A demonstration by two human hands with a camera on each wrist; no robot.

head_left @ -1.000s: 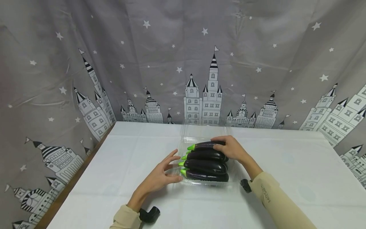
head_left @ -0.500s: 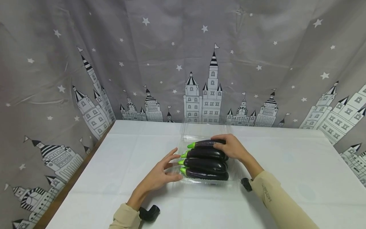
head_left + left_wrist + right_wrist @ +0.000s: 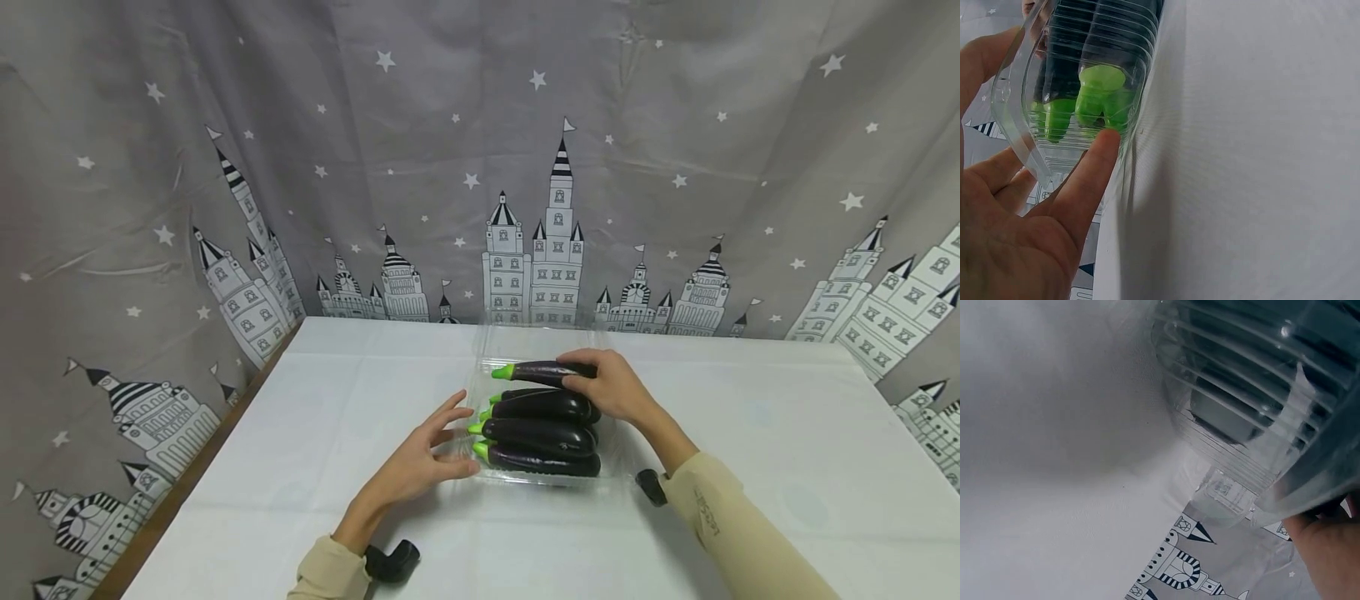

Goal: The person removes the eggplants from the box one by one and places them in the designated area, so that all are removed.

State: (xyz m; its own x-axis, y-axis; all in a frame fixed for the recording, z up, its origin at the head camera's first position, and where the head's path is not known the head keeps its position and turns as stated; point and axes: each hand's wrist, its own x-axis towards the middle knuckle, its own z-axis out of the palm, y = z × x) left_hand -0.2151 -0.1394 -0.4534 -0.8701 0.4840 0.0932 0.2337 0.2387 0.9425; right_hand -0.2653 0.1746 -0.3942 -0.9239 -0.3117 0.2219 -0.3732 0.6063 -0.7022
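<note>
A clear plastic clamshell box (image 3: 617,467) lies open, filled with several dark eggplants with bright green stems. At its far side my right hand (image 3: 611,387) holds one eggplant (image 3: 534,372) by its right end, thumb on the near side and fingers over the far side. A glossy eggplant (image 3: 543,433) lies among the others closer to me. My left hand (image 3: 416,458) is spread at the box's left end; in the left wrist view a fingertip (image 3: 1109,139) touches the ribbed wall beside the green stems (image 3: 1102,94). The right wrist view shows the box wall (image 3: 1229,381), hiding most of that hand.
The box's clear lid (image 3: 536,342) is folded back toward the curtain. A white cloth (image 3: 300,467) covers the table, whose wooden edge (image 3: 202,458) shows at left. Behind hangs a grey curtain (image 3: 420,108) printed with castles. Black wrist mounts (image 3: 393,562) sit by both sleeves.
The eggplant in my right hand has shifted away from the others toward the lid, opening a gap and showing more of one underneath. My left hand stays in place.
</note>
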